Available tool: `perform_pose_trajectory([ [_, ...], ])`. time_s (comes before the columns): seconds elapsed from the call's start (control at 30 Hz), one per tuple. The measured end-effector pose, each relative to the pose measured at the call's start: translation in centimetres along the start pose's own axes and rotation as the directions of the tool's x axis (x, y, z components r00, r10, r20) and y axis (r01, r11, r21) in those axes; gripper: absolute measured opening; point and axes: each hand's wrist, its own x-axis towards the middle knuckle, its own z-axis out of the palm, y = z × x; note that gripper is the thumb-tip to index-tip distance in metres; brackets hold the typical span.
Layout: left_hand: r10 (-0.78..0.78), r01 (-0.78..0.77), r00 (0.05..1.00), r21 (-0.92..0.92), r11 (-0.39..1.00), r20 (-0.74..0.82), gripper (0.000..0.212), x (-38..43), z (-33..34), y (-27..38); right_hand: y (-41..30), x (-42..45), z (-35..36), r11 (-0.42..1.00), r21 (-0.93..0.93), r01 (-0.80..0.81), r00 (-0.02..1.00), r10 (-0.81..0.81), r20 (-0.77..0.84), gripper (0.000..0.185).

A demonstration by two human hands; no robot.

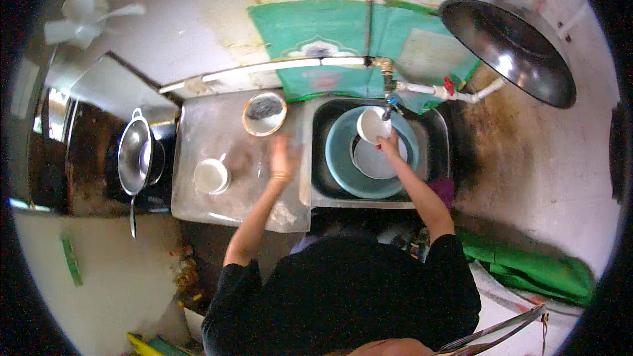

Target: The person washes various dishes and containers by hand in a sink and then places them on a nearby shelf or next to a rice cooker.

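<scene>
My right hand (389, 146) grips the rim of a white bowl (372, 125), tilted beneath the faucet (388, 110). Under it, a light blue plastic basin (338, 178) sits in the sink (324, 193), with a round container of whitish contents (378, 160) inside. My left hand (281, 158), blurred, is over the counter left of the sink, apparently with nothing in it. Just beyond it stands an orange-rimmed bowl (277, 126) that holds a dark grey scouring pad (264, 107). White stacked bowls (211, 176) stand further left on the counter.
A metal pan with a long handle (134, 155) is on the stove at the left. A large dark wok (509, 52) hangs on the wall at upper right, near a white pipe with a red valve (448, 86). A purple cloth (441, 192) lies by the sink's right front corner.
</scene>
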Motion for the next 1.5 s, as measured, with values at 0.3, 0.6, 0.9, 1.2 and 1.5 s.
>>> perform_pose_trajectory([
  [0.3,0.011,0.040,0.832,-0.080,0.996,0.554,0.065,3.4,15.0,9.9,1.7,-0.2,0.2,0.929,-0.357,-0.097,0.995,0.080,-0.062,0.016],
  [0.6,-0.078,0.116,0.833,-0.033,0.993,0.548,0.059,5.5,18.3,7.2,6.7,2.5,0.8,0.998,0.061,0.014,0.998,-0.018,0.055,0.029],
  [0.9,0.174,-0.113,0.959,-0.264,0.958,0.222,0.060,5.1,20.2,7.8,11.6,7.1,-2.6,0.976,-0.067,0.206,0.962,-0.190,0.196,0.035],
  [1.2,-0.059,0.994,0.106,-0.106,0.008,0.993,0.031,3.6,17.9,4.3,-1.0,5.5,-1.4,0.983,0.183,-0.003,0.809,-0.105,0.578,0.032],
  [1.5,0.185,0.790,0.604,-0.613,-0.010,0.775,0.033,4.5,23.9,1.6,-7.6,3.8,1.9,0.673,-0.572,0.469,0.866,-0.224,0.446,0.037],
])
